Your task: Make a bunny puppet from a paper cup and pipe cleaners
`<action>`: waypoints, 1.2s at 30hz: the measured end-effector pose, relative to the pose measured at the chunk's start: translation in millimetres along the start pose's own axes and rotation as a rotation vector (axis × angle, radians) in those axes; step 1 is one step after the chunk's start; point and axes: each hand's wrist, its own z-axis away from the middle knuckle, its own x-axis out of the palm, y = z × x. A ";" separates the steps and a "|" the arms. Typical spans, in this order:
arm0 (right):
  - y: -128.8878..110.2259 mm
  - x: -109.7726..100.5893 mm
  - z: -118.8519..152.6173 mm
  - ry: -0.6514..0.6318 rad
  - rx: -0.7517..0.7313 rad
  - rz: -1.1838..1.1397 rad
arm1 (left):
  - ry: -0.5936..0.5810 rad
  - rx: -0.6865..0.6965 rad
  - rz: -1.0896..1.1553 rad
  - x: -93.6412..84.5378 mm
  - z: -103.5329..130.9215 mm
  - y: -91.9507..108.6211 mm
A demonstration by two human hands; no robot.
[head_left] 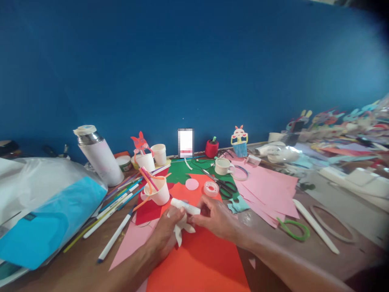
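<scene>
A white tube that looks like a glue stick (pixel 186 206) lies slantwise between my two hands, above the orange paper (pixel 200 259). My left hand (pixel 167 227) is closed, its thumb against the tube. Below the tube, a white paper cutout with pointed ends (pixel 182 230) pokes out from the left fingers. My right hand (pixel 214 217) pinches the tube's right end between thumb and fingers. Just beyond the hands are a pale pink paper circle (pixel 192 184), a tape roll (pixel 211 188) and black-handled scissors (pixel 226 187).
A white cup (pixel 159 191) with orange and pink strips stands left of the hands. Several markers (pixel 117 235) and a leaning flask (pixel 99 156) lie farther left. Pink sheets (pixel 267 188) spread to the right, with a green loop (pixel 294 230) beside them. A mug (pixel 223 166) stands behind.
</scene>
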 end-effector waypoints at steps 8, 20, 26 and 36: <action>-9.6 -5.1 0.5 -0.208 -0.133 -0.098 | -0.039 0.011 -0.014 -2.2 -0.6 -1.2; -8.2 1.3 6.0 -0.013 -0.084 0.165 | 0.060 -0.005 -0.020 -0.4 -0.3 -0.6; -10.5 -1.1 2.7 -0.069 -0.126 0.108 | 0.031 0.022 0.020 -1.4 -2.7 -1.5; -7.7 1.9 3.6 0.010 -0.102 0.143 | 0.046 0.009 0.033 -2.1 -2.5 -2.2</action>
